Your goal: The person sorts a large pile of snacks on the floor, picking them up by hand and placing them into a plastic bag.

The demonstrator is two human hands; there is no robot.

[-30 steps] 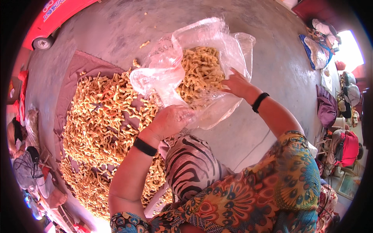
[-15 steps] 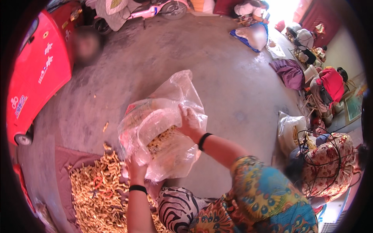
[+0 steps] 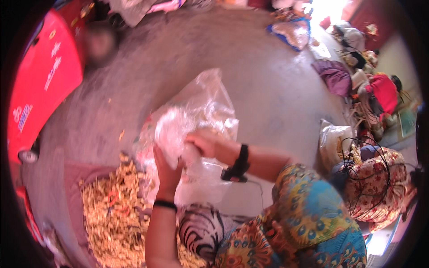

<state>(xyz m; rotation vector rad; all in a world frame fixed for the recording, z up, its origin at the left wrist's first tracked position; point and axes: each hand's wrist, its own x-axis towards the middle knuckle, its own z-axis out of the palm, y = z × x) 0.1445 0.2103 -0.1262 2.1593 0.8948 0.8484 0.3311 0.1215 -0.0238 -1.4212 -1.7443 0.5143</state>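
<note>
Both hands have drawn together since a moment ago: the left hand [image 3: 167,167] and right hand [image 3: 206,144] now clench the bunched neck of the clear plastic bag [image 3: 196,134], which was held open before. The bag hangs over the concrete floor [image 3: 268,89], beside the heap of yellow pieces [image 3: 111,214] on the mauve cloth [image 3: 73,178]. Motion blur hides the fingers and the bag's contents. Its long axis runs up and away from the person.
</note>
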